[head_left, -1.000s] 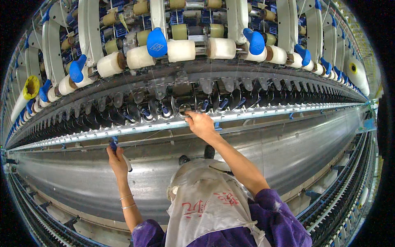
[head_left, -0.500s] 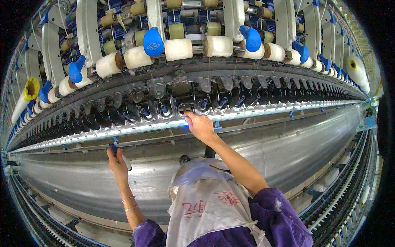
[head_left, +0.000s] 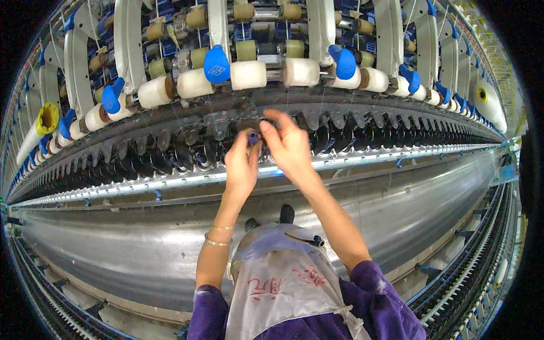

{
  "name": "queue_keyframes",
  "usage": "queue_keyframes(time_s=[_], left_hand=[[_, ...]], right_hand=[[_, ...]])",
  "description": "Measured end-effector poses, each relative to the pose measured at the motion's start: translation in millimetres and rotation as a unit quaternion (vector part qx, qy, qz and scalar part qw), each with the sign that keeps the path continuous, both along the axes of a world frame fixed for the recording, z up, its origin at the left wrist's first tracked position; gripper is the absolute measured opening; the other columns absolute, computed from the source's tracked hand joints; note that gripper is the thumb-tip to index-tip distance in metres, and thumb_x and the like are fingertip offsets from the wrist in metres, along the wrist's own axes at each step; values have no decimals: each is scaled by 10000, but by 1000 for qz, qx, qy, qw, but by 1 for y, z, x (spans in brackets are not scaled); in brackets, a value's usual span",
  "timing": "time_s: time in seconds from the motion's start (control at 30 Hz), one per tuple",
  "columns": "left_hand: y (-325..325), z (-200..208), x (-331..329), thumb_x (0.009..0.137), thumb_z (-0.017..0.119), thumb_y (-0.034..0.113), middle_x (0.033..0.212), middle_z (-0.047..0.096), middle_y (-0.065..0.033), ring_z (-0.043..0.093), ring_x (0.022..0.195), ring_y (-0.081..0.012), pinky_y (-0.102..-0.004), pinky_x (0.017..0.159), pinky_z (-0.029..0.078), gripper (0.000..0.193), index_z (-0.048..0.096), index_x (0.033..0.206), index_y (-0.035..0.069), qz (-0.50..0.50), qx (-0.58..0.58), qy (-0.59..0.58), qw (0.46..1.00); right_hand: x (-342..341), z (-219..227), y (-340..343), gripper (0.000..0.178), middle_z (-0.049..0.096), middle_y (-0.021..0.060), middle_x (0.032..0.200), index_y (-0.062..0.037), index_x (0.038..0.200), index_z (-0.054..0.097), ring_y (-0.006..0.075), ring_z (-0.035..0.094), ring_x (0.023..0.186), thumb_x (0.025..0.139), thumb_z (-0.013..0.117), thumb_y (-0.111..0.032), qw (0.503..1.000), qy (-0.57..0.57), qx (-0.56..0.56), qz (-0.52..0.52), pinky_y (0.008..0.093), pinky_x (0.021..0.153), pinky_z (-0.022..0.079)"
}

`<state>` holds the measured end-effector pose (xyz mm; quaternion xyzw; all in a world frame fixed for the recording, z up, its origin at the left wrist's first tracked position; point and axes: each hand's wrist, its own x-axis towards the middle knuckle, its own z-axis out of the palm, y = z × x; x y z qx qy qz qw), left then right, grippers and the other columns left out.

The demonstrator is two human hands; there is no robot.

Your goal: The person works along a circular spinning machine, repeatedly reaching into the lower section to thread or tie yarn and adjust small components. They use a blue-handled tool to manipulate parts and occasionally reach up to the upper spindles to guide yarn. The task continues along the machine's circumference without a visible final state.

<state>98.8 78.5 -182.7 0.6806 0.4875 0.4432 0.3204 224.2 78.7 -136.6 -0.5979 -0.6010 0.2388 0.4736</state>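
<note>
My left hand [head_left: 242, 164] is closed round a spinning bobbin with a dark blue tip [head_left: 253, 137], raised at the row of spindles. The rest of the bobbin is hidden by my fingers. Close beside the tip is my right hand [head_left: 290, 147], its thumb and forefinger apart; no thread can be made out between them. Both hands are over the bright metal rail [head_left: 340, 162] of a spinning frame, below its white rollers [head_left: 248, 75]. Bobbins on spindles [head_left: 202, 160] stand along the rail to either side.
Blue handles [head_left: 215, 65] jut out above the rollers. A white roll with a yellow core [head_left: 47, 119] sits far left, another white roll [head_left: 488, 102] far right. Behind me runs another machine row [head_left: 453, 294]. A dark tool [head_left: 317, 241] pokes out of my white apron [head_left: 277, 283].
My left hand has come up and right from below the rail with the bobbin. My right hand has lifted off the spindle on the rail and moved up beside it.
</note>
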Motion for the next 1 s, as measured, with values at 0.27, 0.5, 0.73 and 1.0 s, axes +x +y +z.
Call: queue_keyframes(time_s=[0.27,0.5,0.73,1.0], left_hand=[[33,-10,20,746,546,-103,794,626,-215,632,760,-414,-445,676,500,793,118,1392,63,22,-70,68,995],[5,-62,27,780,506,-82,880,560,-308,581,805,-494,-449,696,470,469,256,1172,-21,70,-14,15,997],[17,-91,38,842,541,22,874,602,-304,583,812,-470,-507,678,464,345,395,1153,-11,158,-54,74,983],[-86,-112,-40,795,638,91,1020,627,-214,601,922,-403,-422,803,482,456,454,1206,19,-19,-89,96,991]], right_hand=[[22,68,-13,280,588,7,710,10,1101,562,47,486,615,904,566,-189,961,212,-62,164,220,529,393],[7,98,-7,203,441,-83,638,-12,994,575,-2,342,543,916,559,-198,908,346,-55,231,170,476,266],[-14,98,31,165,413,-50,649,-15,959,568,11,317,517,908,575,-172,881,378,-78,275,170,435,227],[13,-65,-38,48,497,-33,711,-58,929,546,57,468,648,900,532,-93,995,94,-1,-25,218,591,427]])
